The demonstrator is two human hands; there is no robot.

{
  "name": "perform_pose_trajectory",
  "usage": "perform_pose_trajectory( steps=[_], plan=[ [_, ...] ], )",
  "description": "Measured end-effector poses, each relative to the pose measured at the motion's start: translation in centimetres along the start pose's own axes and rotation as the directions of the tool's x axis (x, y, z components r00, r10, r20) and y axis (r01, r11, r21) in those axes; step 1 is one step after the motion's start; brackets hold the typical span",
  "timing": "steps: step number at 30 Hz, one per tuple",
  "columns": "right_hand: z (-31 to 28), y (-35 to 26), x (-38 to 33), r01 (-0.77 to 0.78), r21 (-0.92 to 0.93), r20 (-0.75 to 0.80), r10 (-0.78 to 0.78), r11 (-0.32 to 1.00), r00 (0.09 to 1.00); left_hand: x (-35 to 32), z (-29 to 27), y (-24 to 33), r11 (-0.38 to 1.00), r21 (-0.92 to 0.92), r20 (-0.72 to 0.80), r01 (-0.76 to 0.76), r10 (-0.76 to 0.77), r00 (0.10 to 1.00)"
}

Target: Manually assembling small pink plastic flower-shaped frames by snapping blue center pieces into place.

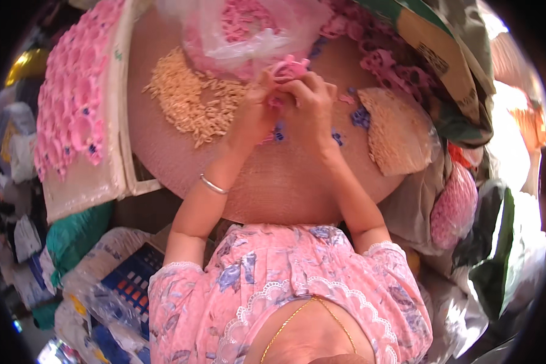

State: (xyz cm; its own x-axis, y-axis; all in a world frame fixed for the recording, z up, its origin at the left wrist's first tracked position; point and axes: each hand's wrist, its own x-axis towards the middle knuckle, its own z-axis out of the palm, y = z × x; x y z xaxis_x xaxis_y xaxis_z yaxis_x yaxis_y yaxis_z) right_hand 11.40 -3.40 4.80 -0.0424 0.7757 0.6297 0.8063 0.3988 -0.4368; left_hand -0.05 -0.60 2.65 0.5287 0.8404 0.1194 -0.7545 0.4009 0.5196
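Observation:
Over the far half of a round brown table, my left hand and my right hand meet with bent fingers. Both grip a pink plastic part, whose top shows above the fingertips; the rest is hidden by the fingers. Left of my hands spreads a curved pile of small cream-coloured pieces. Small blue pieces lie right of my right hand, with a few more beneath my wrists. Just beyond my hands, a clear plastic bag holds many small pink pieces.
A white-edged board at the left carries rows of pink ring-shaped parts. More pink parts heap at the far right beside a brown and green sack. A flat bag of cream pieces lies at the table's right edge.

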Motion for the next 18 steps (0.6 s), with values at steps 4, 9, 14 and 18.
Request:
perform_pose_trajectory(
  steps=[4,9,14,18],
  plan=[
    [-1.2,1.0,0.0,-0.021,0.144,-0.012,0.023,0.989,1.0,0.3,-1.8,-1.0,0.872,-0.482,-0.002,0.082,-0.095,0.995],
    [-5.8,8.5,-2.1,-0.24,-0.1,-0.13,0.226,0.966,0.965,0.4,-3.1,-0.1,0.844,-0.514,-0.031,0.152,-0.195,0.98],
    [-15.3,12.5,-2.6,-0.409,-0.403,-0.392,0.249,0.819,0.885,0.5,-4.1,0.7,0.865,-0.492,-0.1,0.102,-0.173,0.98],
    [-17.9,14.4,-4.4,-0.527,-0.528,-0.314,0.424,0.666,0.85,0.1,-3.5,0.8,0.873,-0.48,-0.107,0.086,-0.156,0.982]
  ],
)
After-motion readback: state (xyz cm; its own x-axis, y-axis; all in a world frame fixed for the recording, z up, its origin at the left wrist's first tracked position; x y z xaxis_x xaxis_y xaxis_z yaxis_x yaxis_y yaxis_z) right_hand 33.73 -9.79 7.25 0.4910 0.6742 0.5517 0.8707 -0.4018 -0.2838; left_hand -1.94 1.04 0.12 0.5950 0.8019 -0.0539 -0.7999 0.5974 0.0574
